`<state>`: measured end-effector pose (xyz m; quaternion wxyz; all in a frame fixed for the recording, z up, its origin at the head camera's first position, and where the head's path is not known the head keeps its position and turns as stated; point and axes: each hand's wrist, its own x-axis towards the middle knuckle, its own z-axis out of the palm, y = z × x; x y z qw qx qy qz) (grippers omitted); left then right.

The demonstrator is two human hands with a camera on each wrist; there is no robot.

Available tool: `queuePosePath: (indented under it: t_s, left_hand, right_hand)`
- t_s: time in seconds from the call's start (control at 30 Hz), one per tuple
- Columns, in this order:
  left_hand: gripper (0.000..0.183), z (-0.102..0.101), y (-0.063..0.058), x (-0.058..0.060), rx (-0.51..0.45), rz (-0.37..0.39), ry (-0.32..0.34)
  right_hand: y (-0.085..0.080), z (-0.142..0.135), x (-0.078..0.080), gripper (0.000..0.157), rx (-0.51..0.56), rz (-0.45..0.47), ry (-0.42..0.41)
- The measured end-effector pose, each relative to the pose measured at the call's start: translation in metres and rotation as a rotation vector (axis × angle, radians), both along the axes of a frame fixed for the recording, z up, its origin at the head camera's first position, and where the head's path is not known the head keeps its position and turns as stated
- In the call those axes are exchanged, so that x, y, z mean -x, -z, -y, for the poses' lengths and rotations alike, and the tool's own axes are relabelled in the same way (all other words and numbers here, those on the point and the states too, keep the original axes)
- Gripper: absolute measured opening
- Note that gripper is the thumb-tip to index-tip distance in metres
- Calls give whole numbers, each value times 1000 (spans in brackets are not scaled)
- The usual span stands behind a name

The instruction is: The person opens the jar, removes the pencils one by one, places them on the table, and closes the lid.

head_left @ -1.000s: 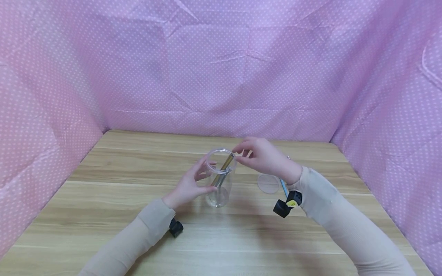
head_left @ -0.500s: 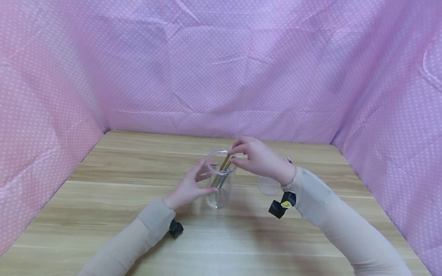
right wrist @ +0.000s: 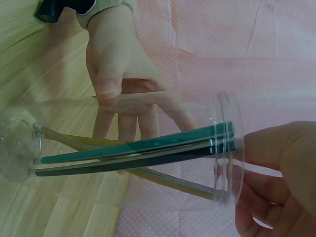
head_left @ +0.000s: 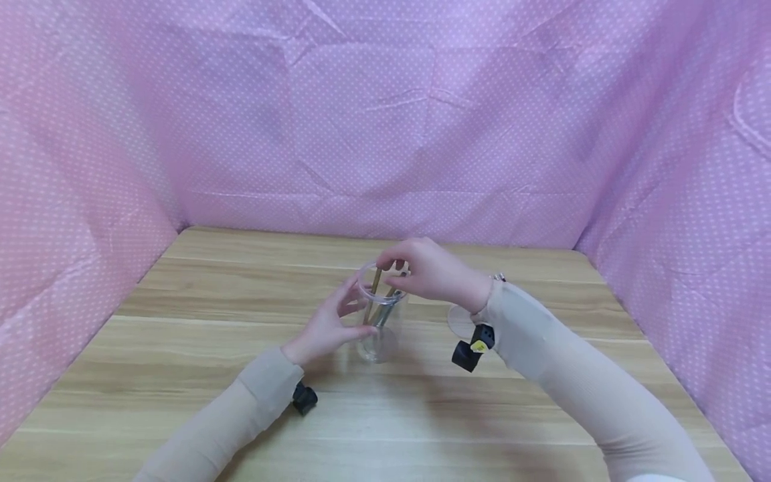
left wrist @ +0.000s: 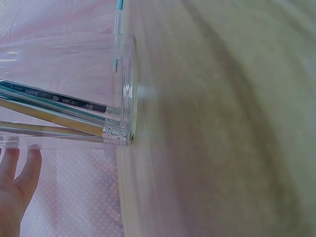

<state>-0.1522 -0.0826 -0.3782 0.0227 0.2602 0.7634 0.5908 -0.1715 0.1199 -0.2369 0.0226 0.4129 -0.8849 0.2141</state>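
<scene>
A clear plastic jar (head_left: pixel 394 328) stands upright on the table with several pencils (left wrist: pixel 54 96) inside, leaning across one another. In the left wrist view one dark pencil is printed HB, and the metal ends are at the jar's bottom. My left hand (head_left: pixel 328 325) holds the jar's side, thumb in front and fingers behind. At the mouth, my right hand (head_left: pixel 434 271) has bent fingertips on the top of a gold pencil (head_left: pixel 373 288), which slants apart from the others. Green and dark pencils (right wrist: pixel 138 148) cross a yellow one in the right wrist view.
A clear round lid (head_left: pixel 460 323) lies on the wooden table (head_left: pixel 241 301) to the right, partly covered by the right wrist camera (head_left: pixel 466 355). Small tips (head_left: pixel 498 276) show past the right wrist. Pink dotted cloth (head_left: pixel 385 134) surrounds the table's back and sides.
My right hand has moved left across the jar's mouth, and the gold pencil's top has swung left with it. My left hand and the jar stay in place.
</scene>
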Motion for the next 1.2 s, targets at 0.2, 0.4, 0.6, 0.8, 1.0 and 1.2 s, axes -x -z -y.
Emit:
queuePosePath:
  t_s: [0.2, 0.4, 0.6, 0.8, 1.0, 1.2]
  left_hand:
    - [101, 1, 0, 1, -4, -23, -8]
    - [102, 1, -1, -1, -27, -35, 5]
    - [102, 2, 1, -2, -12, -16, -6]
    - [102, 3, 2, -2, 1, -8, -15]
    - [102, 2, 1, 0, -5, -37, 1]
    - [102, 1, 1, 3, -8, -52, 15]
  right_hand:
    - [4, 6, 5, 11, 38, 10, -12]
    - [8, 8, 6, 14, 36, 9, -2]
    - [9, 12, 8, 12, -23, 20, -2]
    - [11, 15, 10, 6, -50, -23, -55]
    - [8, 8, 10, 3, 31, 38, -24]
    - [1, -3, 10, 6, 120, 86, 35]
